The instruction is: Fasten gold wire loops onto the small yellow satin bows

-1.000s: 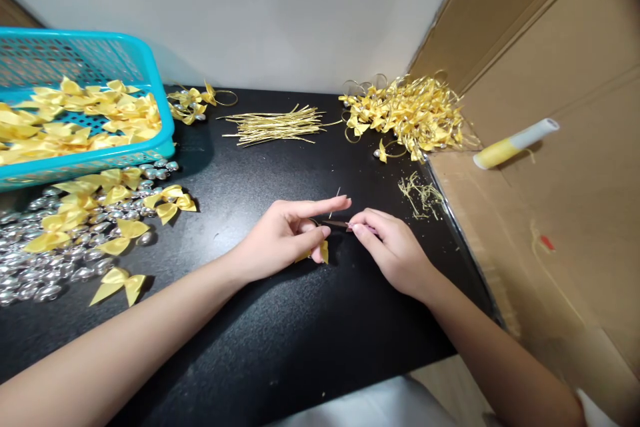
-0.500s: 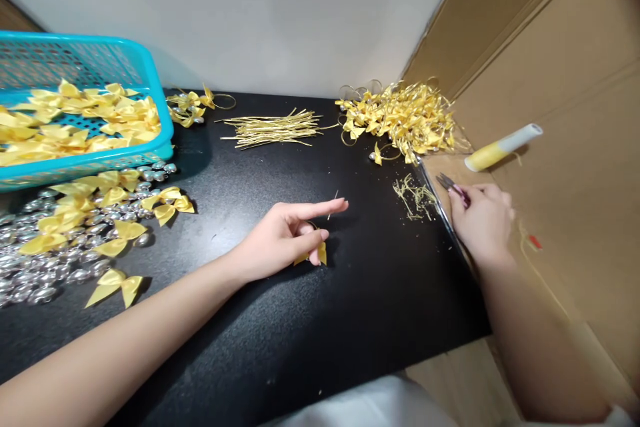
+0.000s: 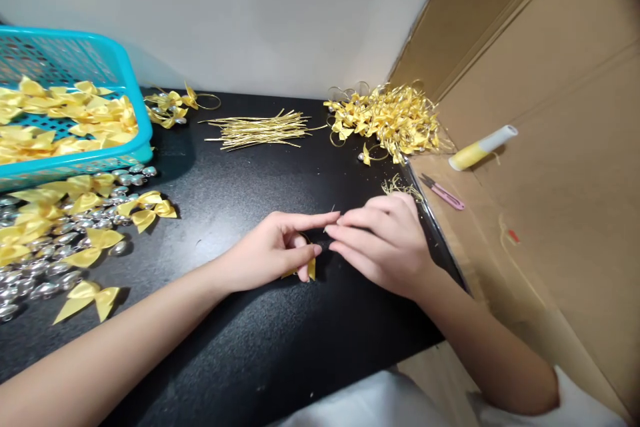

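Note:
My left hand (image 3: 280,250) rests low over the black table, its index finger stretched out to the right. Its thumb and other fingers are closed on a yellow ribbon bow (image 3: 312,269), mostly hidden under them. A thin cord end (image 3: 333,209) sticks up by the index fingertip. My right hand (image 3: 383,240) meets that fingertip with its fingers drawn together; what lies between them is hidden. Beyond the right hand, purple-handled thread snips (image 3: 444,192) lie on the cardboard. Short gold cord scraps (image 3: 400,185) lie partly behind this hand.
A turquoise basket (image 3: 143,140) of yellow bows stands at the left. In front are silver beads (image 3: 65,267) and loose bows (image 3: 90,298). Gold cord lengths (image 3: 260,130) lie at the back, beside a heap of looped bows (image 3: 390,117). A white-and-yellow tube (image 3: 483,147) rests on cardboard.
My right hand has put the snips down on the cardboard and moved left to my left index fingertip. The left hand keeps its hold on the bow. The view has shifted slightly right.

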A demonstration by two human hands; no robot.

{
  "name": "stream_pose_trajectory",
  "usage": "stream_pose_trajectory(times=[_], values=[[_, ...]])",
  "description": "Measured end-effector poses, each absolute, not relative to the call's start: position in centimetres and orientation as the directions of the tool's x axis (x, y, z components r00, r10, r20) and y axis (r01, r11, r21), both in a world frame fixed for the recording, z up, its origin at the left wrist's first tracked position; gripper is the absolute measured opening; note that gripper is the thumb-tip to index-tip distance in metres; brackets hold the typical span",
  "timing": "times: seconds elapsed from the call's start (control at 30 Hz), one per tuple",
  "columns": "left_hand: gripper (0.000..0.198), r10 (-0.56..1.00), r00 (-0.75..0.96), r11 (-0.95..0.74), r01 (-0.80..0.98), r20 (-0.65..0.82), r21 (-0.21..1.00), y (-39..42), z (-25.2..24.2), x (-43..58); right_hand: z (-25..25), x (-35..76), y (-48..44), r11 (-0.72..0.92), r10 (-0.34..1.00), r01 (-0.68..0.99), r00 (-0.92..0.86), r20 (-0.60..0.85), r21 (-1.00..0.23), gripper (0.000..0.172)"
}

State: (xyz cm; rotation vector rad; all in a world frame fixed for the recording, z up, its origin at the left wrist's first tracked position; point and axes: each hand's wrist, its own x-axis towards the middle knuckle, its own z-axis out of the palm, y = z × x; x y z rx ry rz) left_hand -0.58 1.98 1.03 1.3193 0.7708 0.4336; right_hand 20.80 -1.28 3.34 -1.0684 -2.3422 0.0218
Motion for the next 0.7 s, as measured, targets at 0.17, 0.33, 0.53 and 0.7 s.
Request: stream_pose_trajectory(times=[0.17,0.33,0.53,0.7], values=[[0.063,0.637,0.705,0.308,0.138,-0.312,0.941,1.9,1.4,-0.5,2.2,20.8,-0.5,0.669,0.728,0.706,-0.559,0.397,-0.233,0.022],[0.064,0.615,0.713,0.33,0.154,-0.336,0.931,2.1,0.9,-0.8,1.0,20.1,0.1,0.747,0.626,0.642,-0.588,0.512,-0.174,0.02],[0.081,0.661,0.692,0.375,0.031,-0.291,0.926,2.3,0.2,-1.1,0.5,25.2,0.4,0.514,0.622,0.687,0.116,0.775,-0.515,0.009],[0.085,0.752,0.607,0.354,-0.042,-0.258,0.934,1.8,0.7,-0.7,-0.7,35.0,-0.8,-0.116,0.511,0.717,0.637,0.578,-0.687,0.016]])
